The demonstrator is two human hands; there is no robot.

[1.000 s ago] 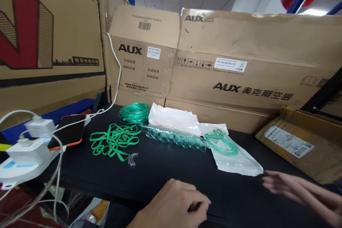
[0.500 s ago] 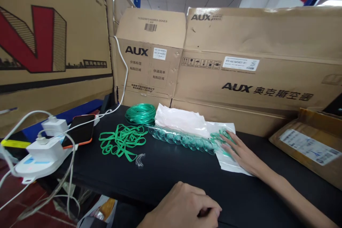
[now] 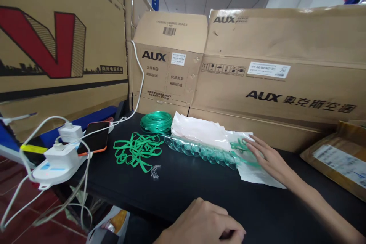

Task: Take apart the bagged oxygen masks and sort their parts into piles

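My right hand (image 3: 265, 156) reaches over the right end of the table, its fingers stretched out and slightly apart. Under and beside them is a white plastic packet (image 3: 251, 175) with green tubing (image 3: 242, 145) on it. Near the table's front edge my left hand (image 3: 204, 223) rests with curled fingers; nothing shows in it. Clear green oxygen masks (image 3: 200, 152) lie nested in a row left of the right hand. Behind them are stacked white packets (image 3: 201, 131). To the left sit a coil of green tube (image 3: 156, 122), a tangle of green elastic straps (image 3: 137, 150) and thin metal strips (image 3: 155, 172).
Large cardboard boxes (image 3: 274, 80) wall off the back, and another box (image 3: 63, 45) stands at left. A smaller carton (image 3: 340, 156) is at right. At left lie a phone (image 3: 94, 137) and a white power strip (image 3: 54, 171) with trailing cables.
The camera has turned a little left, so everything sits farther right in view. My right hand's fingers have shifted slightly over the packet. My left hand stays curled.
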